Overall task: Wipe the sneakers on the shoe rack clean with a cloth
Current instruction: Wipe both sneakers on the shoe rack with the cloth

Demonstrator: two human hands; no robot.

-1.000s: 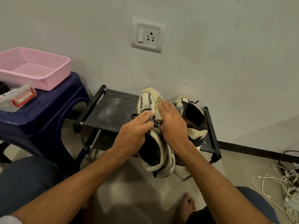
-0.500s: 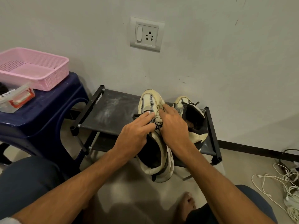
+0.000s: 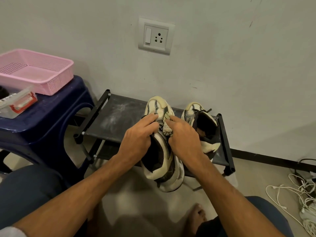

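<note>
- The left hand (image 3: pixel 136 139) curls its fingers over the inner edge of the near sneaker (image 3: pixel 165 168), gripping it beside the tongue.
- The right hand (image 3: pixel 185 139) clutches a crumpled cream cloth (image 3: pixel 166 127) and presses it onto that sneaker's upper, the index finger stretched along the cloth.
- The near sneaker is cream with dark trim and a black lining, yellowed and scuffed. Its toe lies over the top shelf of the black shoe rack (image 3: pixel 116 120), pointing at the wall, and its heel overhangs the front rail.
- The second sneaker (image 3: pixel 203 127) stands on the same shelf, just right of the right hand.
- The shelf shows pale dusty smears.
- A blue stool (image 3: pixel 42 120) to the left carries a pink basket (image 3: pixel 51 77).
</note>
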